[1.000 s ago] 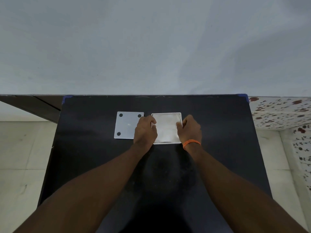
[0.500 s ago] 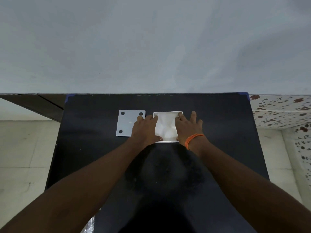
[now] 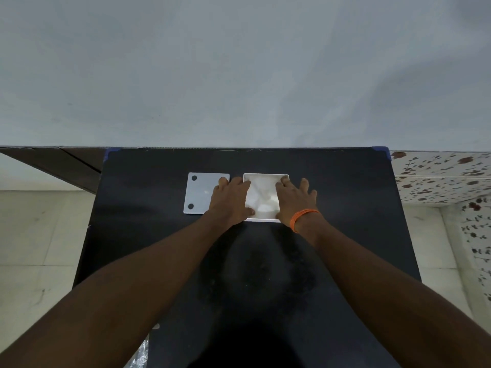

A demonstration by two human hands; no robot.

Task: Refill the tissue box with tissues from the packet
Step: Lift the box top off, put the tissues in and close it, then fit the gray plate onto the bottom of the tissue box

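Note:
A square white tissue box (image 3: 265, 176) lies open on the black table (image 3: 332, 197), with white tissues (image 3: 261, 195) inside it. My left hand (image 3: 229, 201) rests on the box's left edge, fingers spread flat, thumb touching the tissues. My right hand (image 3: 293, 199) lies flat over the box's right side, fingers spread, pressing on the tissues; an orange band circles its wrist. The box's flat white lid (image 3: 200, 193), with dark round dots at its corners, lies just left of the box, partly under my left hand.
A crinkled clear plastic packet (image 3: 138, 354) shows at the table's near left edge. A grey wall stands right behind the table. Pale floor tiles lie on both sides, with speckled tiles at the right.
Both hands went from gripping the box's sides to lying flat on the tissues. My right hand's fingers spread wider. The tissues look pressed and creased.

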